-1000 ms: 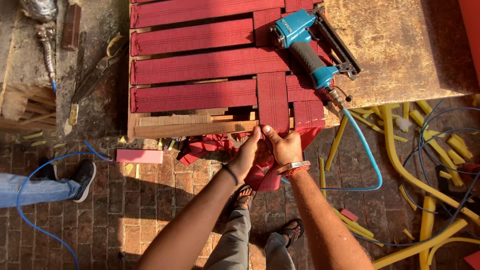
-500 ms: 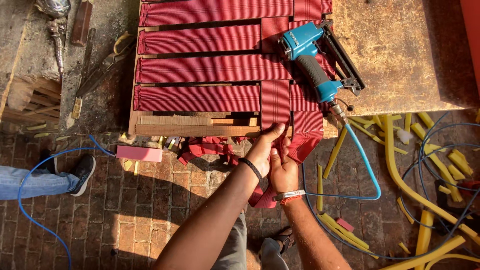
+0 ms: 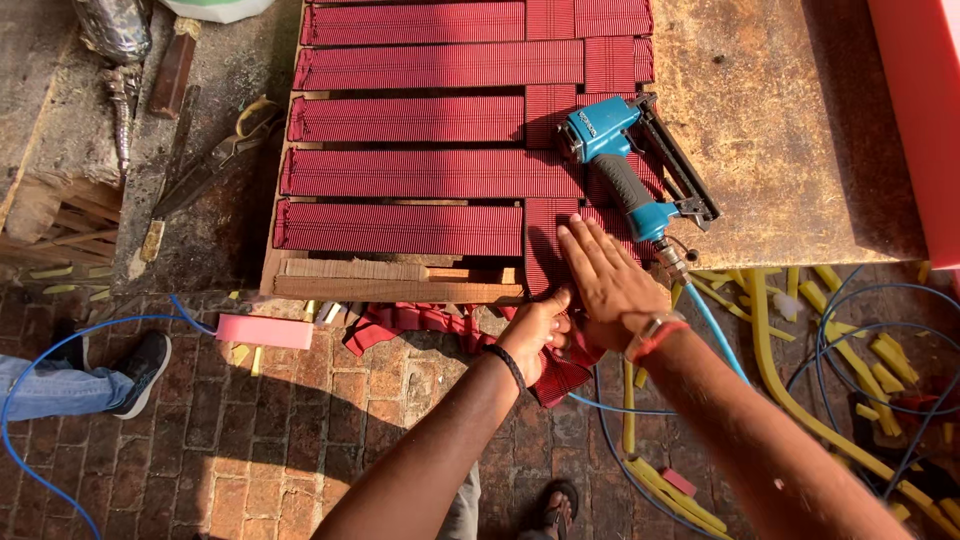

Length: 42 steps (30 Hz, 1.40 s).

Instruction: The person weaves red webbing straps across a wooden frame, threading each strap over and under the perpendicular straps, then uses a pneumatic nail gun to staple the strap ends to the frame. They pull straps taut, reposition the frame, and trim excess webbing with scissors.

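Fingers (image 3: 590,250) of our right hand (image 3: 610,285) flatten the red webbing (image 3: 545,250); our left hand (image 3: 535,330) pinches its end taut; stapling likely needs the blue staple gun (image 3: 625,175).

webbing (image 3: 420,175): dark red, fine ribbed check
nail gun (image 3: 625,170): teal body, black grip and magazine
hose (image 3: 715,330): blue
foam block (image 3: 265,331): pink
foam strips (image 3: 790,385): yellow
floor (image 3: 300,440): reddish brick
wristband (image 3: 660,338): red
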Tool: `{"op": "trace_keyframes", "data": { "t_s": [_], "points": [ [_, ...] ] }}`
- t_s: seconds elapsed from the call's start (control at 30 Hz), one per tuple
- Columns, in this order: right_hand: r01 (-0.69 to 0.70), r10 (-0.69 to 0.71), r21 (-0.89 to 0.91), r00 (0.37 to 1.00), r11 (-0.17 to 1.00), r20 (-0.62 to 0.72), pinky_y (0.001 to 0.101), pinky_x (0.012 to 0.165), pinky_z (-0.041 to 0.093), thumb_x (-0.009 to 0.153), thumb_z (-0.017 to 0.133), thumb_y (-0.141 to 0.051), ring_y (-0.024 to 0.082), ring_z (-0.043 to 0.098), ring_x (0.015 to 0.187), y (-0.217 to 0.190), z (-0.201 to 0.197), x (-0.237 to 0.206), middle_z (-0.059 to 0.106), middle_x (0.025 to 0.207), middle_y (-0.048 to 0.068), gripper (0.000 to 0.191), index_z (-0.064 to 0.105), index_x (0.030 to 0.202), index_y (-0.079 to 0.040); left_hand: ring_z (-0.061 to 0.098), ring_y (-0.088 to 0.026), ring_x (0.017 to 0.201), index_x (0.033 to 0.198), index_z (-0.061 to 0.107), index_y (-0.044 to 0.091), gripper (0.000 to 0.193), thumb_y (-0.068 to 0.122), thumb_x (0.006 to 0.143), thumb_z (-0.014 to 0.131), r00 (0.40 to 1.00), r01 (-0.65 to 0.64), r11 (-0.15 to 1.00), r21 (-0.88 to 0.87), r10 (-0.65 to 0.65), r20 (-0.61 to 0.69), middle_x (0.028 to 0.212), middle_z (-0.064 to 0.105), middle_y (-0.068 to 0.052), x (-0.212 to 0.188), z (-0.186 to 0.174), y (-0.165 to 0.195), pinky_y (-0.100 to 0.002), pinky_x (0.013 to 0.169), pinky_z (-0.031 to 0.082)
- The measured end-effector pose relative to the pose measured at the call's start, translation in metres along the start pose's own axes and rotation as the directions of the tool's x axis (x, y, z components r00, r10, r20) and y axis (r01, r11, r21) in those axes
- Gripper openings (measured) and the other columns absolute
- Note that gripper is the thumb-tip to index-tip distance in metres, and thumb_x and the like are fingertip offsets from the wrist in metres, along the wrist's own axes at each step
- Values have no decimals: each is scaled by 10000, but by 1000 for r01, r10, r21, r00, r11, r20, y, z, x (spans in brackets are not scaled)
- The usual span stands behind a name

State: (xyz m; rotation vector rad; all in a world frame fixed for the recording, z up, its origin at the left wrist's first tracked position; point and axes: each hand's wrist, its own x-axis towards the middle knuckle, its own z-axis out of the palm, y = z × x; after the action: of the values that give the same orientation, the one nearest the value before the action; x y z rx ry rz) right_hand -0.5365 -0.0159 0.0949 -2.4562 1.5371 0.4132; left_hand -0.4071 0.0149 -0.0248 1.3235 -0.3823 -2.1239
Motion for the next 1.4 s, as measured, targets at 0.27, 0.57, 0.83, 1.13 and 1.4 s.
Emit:
{"op": "trace_keyframes", "data": {
  "t_s": [0.27,0.57,0.83,1.13,1.4],
  "points": [
    [-31,33,-83,999,996,28,358,1266,76,706,773,-617,300,15,1574,0,-12,14,-20,1695,192,1323,-23,1617,-81,294,-81,499,741,458,164,484,536,1020,590,989,-111,991,68,117,-85,579,383,62,4,-1,-25,-251,491,243],
    [-69,77,-76,991,995,108,379,1252,166,668,838,-510,273,10,1587,-3,-11,16,-61,1724,123,1363,-65,1646,-216,535,-218,616,916,626,-47,643,569,1030,481,901,-132,867,480,308,-307,704,607,-128,-5,-8,-61,-372,552,415],
    [-48,55,-133,997,990,49,370,1269,137,677,841,-485,297,31,1581,2,-3,23,-34,1715,148,1357,-51,1658,-198,453,-129,659,887,591,61,490,531,1025,580,900,-435,884,170,434,41,725,540,13,34,-43,-78,-297,545,335],
    [296,-291,-36,901,955,-322,406,1146,412,538,890,-393,278,542,1299,21,29,-1,550,1433,56,848,604,1313,-201,621,-207,628,818,757,118,628,632,1014,455,818,-527,363,769,461,343,701,662,-36,47,-73,-38,-368,589,476],
    [484,-339,25,649,875,-681,465,1033,543,708,799,-147,311,664,991,29,48,-7,652,979,90,233,619,830,-67,697,-232,757,911,697,68,441,445,1078,539,596,-786,347,511,644,479,808,730,-36,38,-67,-42,-368,702,547]
  ]
}}
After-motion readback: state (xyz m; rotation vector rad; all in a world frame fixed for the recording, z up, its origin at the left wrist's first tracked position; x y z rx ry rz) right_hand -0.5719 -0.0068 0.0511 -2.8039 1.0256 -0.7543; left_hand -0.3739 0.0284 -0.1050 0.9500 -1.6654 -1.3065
